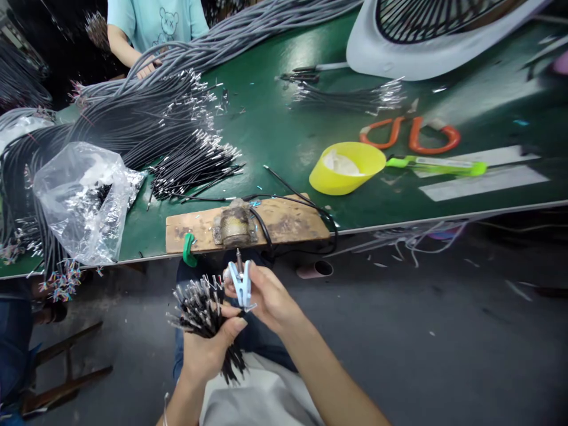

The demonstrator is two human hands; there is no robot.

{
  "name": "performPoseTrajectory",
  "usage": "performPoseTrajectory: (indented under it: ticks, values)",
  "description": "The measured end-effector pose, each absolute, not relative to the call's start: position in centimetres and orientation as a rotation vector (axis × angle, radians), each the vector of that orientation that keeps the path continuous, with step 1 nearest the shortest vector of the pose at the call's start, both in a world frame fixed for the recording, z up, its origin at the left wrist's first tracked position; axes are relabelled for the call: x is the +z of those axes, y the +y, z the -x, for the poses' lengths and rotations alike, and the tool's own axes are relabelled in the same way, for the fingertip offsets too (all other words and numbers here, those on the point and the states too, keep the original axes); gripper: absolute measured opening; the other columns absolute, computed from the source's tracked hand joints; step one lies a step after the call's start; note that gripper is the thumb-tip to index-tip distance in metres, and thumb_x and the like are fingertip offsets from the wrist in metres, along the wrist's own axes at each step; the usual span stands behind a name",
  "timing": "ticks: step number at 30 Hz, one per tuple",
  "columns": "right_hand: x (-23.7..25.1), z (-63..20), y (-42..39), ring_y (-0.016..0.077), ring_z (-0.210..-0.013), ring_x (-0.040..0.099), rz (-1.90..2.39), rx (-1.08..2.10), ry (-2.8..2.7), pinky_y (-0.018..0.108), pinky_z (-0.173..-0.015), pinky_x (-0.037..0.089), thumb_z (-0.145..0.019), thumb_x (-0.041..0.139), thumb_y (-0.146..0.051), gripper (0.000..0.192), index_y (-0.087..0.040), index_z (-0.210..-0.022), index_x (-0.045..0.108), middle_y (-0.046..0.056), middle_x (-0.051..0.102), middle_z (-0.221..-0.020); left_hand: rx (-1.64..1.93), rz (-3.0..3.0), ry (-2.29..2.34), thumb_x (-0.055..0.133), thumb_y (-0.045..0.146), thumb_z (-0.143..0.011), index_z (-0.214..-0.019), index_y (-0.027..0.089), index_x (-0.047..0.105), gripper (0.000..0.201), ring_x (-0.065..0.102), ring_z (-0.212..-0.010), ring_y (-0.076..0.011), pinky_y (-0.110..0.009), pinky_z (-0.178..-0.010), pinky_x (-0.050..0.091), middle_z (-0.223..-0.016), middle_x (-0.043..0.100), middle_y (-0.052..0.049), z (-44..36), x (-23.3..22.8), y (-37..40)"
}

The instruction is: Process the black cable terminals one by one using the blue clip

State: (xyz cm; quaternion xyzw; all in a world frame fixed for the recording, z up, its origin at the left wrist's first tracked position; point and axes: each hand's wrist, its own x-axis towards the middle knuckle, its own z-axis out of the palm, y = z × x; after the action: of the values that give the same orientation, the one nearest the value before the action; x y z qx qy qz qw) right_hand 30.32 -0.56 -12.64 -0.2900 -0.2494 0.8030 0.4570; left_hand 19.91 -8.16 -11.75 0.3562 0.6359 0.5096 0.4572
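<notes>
bright overhead light | glare on green table | edges warped, slightly blurred

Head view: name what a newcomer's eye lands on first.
The person's left hand grips a bundle of black wires low in the middle, while the right hand holds a white clip beside it. Behind, heaps of black cables cover the green table at left.

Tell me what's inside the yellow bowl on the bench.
The yellow bowl holds something whitish and crumpled-looking; its near wall hides the bottom, so anything beneath stays unseen.
</notes>
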Motion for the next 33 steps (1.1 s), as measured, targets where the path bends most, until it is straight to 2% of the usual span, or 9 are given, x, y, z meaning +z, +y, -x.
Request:
performPoseTrajectory:
  ticks: [6,10,15,17,19,22,25,30,33]
  values:
    - [-14.8,-31.5,-2.0,0.0121,-0.051,0.048,0.756,1.962,-0.487,0.025,-0.053,0.04,-0.067,0.06,-0.062,0.044,-0.017,-0.065,0.064,-0.001,0.055,-0.055,1.193,-0.883,1.59,0.075,0.03,-0.059,-0.063,0.021,0.072,0.011,0.062,-0.073,-0.0236,-0.038,-0.076,0.049,-0.072,0.068,-0.004,-19.6,-11.4,-8.7]
    - [-14.4,-32.6,-3.9,0.0111,-0.051,0.042,0.821,1.796,-0.893,0.023,-0.049,0.034,-0.068,0.063,-0.054,0.039,-0.017,-0.061,0.059,-0.002,0.05,-0.055,1.132,-0.857,1.592,0.075,0.034,-0.058,-0.062,0.023,0.071,0.012,0.061,-0.071,-0.0253,-0.04,-0.074,0.049,-0.07,0.068,-0.004,-19.8,-11.7,-9.3]
    - [-13.6,-32.1,-4.6,0.0108,-0.05,0.038,1.127,1.193,-1.437,0.024,-0.048,0.029,-0.079,0.053,-0.025,0.027,-0.018,-0.054,0.05,-0.003,0.04,-0.052,1.091,-0.632,1.427,0.072,0.038,-0.064,-0.078,0.025,0.071,0.019,0.05,-0.048,-0.0138,-0.029,-0.049,0.044,-0.055,0.058,0.0,-19.6,-12.7,-9.5]
    - [-13.9,-31.7,-4.4,0.01,-0.047,0.035,1.2,1.04,-1.513,0.024,-0.047,0.028,-0.078,0.054,-0.02,0.026,-0.018,-0.053,0.047,-0.005,0.037,-0.05,1.058,-0.558,1.366,0.07,0.042,-0.065,-0.081,0.018,0.07,0.029,0.043,-0.041,-0.0096,-0.025,-0.042,0.036,-0.048,0.05,0.002,-19.4,-12.9,-9.5]
    - [-14.2,-31.5,-4.3,0.01,-0.047,0.036,1.234,0.949,-1.527,0.024,-0.047,0.029,-0.078,0.056,-0.019,0.028,-0.019,-0.052,0.044,-0.005,0.037,-0.049,1.02,-0.546,1.339,0.069,0.047,-0.064,-0.074,0.012,0.068,0.037,0.039,-0.038,-0.0071,-0.023,-0.039,0.031,-0.046,0.046,0.002,-19.2,-12.9,-9.5]
    - [-14.0,-31.8,-4.2,0.0129,-0.055,0.043,1.107,0.95,-1.62,0.025,-0.053,0.036,-0.079,0.057,-0.021,0.025,-0.018,-0.055,0.049,-0.002,0.046,-0.054,0.959,-0.551,1.308,0.071,0.049,-0.059,-0.064,0.01,0.064,0.04,0.037,-0.038,-0.0054,-0.022,-0.039,0.029,-0.046,0.045,0.002,-19.2,-12.7,-9.6]
    - [-13.4,-32.3,-4.3,0.0165,-0.069,0.05,0.911,1.09,-1.807,0.029,-0.065,0.041,-0.081,0.054,-0.021,0.016,-0.018,-0.066,0.06,0.003,0.057,-0.07,0.923,-0.589,1.303,0.074,0.044,-0.058,-0.06,0.012,0.059,0.035,0.036,-0.037,-0.0054,-0.022,-0.039,0.029,-0.042,0.041,0.005,-19.2,-12.6,-9.6]
    - [-13.4,-32.6,-4.2,0.018,-0.071,0.05,0.986,1.14,-1.683,0.03,-0.064,0.04,-0.084,0.049,-0.02,0.02,-0.018,-0.067,0.059,0.004,0.055,-0.07,0.95,-0.631,1.358,0.073,0.034,-0.062,-0.065,0.012,0.06,0.025,0.038,-0.039,-0.0052,-0.021,-0.04,0.03,-0.046,0.045,0.005,-18.9,-12.8,-9.3]
    - [-13.7,-32.4,-4.2,0.0178,-0.072,0.052,0.962,1.191,-1.673,0.03,-0.066,0.04,-0.082,0.053,-0.023,0.012,-0.019,-0.075,0.062,0.004,0.057,-0.073,0.957,-0.632,1.382,0.072,0.03,-0.062,-0.064,0.012,0.061,0.021,0.037,-0.037,-0.0052,-0.02,-0.038,0.03,-0.042,0.045,0.005,-19.1,-12.8,-9.4]
